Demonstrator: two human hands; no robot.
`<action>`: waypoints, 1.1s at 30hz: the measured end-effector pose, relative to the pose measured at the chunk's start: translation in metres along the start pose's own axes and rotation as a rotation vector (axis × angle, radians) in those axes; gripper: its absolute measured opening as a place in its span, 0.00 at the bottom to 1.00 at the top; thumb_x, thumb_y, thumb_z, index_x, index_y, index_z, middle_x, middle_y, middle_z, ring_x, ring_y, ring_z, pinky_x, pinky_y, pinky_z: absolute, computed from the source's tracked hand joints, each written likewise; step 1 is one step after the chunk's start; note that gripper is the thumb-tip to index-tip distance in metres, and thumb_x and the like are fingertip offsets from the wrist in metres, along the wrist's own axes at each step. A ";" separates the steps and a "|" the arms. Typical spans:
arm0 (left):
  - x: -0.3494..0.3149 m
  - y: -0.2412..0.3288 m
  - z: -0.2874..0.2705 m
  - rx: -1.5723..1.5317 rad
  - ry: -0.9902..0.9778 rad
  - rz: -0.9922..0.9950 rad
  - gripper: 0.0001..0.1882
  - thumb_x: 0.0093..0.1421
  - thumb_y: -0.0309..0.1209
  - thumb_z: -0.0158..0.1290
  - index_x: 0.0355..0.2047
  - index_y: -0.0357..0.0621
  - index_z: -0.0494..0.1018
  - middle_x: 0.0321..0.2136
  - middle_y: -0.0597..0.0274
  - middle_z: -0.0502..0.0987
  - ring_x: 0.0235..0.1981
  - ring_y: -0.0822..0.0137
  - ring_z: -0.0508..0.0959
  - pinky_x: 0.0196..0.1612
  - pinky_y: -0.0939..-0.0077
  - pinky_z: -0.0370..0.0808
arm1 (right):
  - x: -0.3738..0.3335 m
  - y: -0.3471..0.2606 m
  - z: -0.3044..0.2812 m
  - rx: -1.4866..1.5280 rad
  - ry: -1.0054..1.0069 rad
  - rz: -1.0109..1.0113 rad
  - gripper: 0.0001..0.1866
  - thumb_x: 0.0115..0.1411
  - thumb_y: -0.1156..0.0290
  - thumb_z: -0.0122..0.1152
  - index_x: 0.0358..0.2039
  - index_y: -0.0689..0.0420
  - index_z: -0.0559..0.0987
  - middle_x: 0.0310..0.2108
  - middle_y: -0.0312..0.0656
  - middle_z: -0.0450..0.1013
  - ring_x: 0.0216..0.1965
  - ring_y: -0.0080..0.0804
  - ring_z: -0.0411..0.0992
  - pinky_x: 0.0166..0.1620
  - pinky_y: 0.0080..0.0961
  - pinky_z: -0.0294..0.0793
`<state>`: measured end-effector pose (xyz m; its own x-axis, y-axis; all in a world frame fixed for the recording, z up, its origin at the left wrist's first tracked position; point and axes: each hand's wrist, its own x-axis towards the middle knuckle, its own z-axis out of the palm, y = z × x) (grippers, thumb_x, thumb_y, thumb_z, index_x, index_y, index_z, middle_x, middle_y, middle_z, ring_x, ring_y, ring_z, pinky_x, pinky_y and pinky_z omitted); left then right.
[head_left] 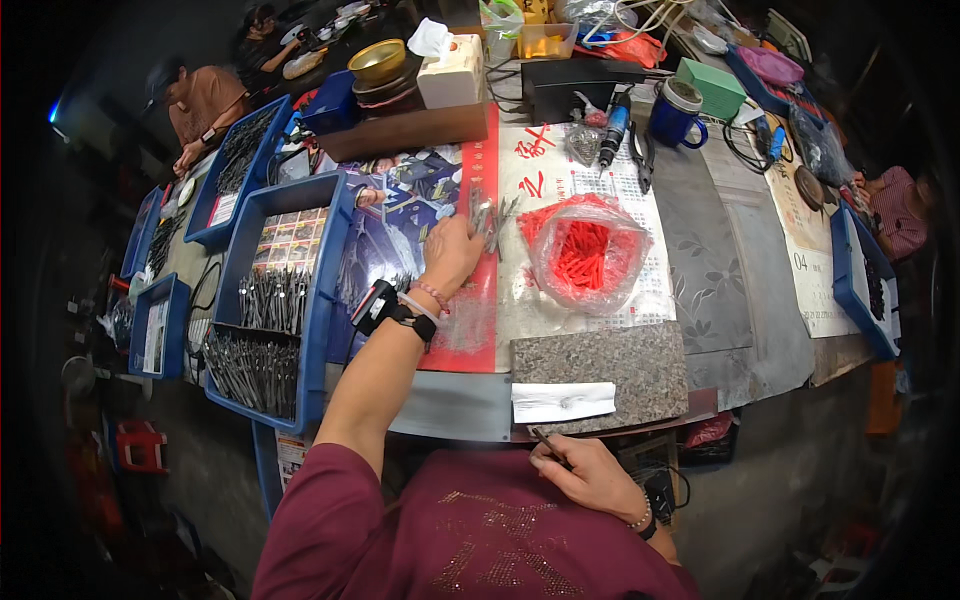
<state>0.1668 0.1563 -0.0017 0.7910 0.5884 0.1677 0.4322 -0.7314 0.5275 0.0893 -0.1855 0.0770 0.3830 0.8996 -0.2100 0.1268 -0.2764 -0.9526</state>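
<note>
My left hand (455, 252) reaches over the red edge of a printed sheet on the table. Its fingers are bent together at a small bunch of thin grey metal pieces (489, 222); the fingertips are partly hidden. Low at the table's front edge, my right hand (592, 478) is closed on a thin dark stick-like tool (548, 446). Just beyond that tool lies a folded white paper (563, 402) on a speckled stone slab (600, 355). More thin metal pieces lie left of my left wrist. Similar pieces stand packed in a blue tray (333, 235) on the left.
A clear plastic bag (635, 255) of red strips sits right of centre. Behind it are a blue rotary tool (614, 125), pliers (642, 155) and a blue mug (676, 115). A tissue box (452, 75) stands farther back. Other people sit at the far left and right.
</note>
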 end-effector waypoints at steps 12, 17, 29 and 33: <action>-0.013 -0.003 -0.016 -0.225 0.094 -0.096 0.09 0.54 0.31 0.55 0.28 0.35 0.75 0.21 0.48 0.77 0.26 0.50 0.78 0.31 0.60 0.73 | -0.002 -0.001 -0.001 0.026 0.020 0.010 0.12 0.62 0.65 0.56 0.36 0.63 0.75 0.26 0.53 0.73 0.28 0.51 0.73 0.32 0.34 0.70; -0.039 -0.014 -0.022 -0.401 -0.126 -0.211 0.17 0.56 0.25 0.52 0.47 0.35 0.70 0.24 0.48 0.78 0.25 0.56 0.79 0.31 0.63 0.74 | 0.001 -0.001 0.003 0.022 -0.013 0.013 0.12 0.61 0.65 0.56 0.37 0.63 0.76 0.27 0.53 0.73 0.29 0.52 0.73 0.33 0.35 0.71; -0.052 0.013 -0.026 0.119 -0.199 -0.095 0.12 0.56 0.31 0.52 0.35 0.32 0.71 0.30 0.34 0.77 0.35 0.36 0.77 0.40 0.49 0.74 | 0.000 -0.002 0.002 0.010 -0.024 0.026 0.13 0.62 0.65 0.56 0.37 0.63 0.74 0.27 0.55 0.72 0.30 0.55 0.72 0.33 0.37 0.70; -0.049 0.022 -0.033 0.187 -0.207 -0.068 0.14 0.55 0.35 0.52 0.31 0.32 0.73 0.28 0.34 0.77 0.35 0.37 0.78 0.39 0.49 0.74 | 0.000 -0.002 0.000 0.002 -0.010 0.010 0.13 0.62 0.65 0.56 0.37 0.63 0.74 0.28 0.55 0.73 0.30 0.54 0.73 0.33 0.36 0.71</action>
<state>0.1232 0.1225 0.0288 0.8208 0.5693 -0.0460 0.5442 -0.7550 0.3658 0.0890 -0.1853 0.0792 0.3750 0.9002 -0.2213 0.1211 -0.2843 -0.9511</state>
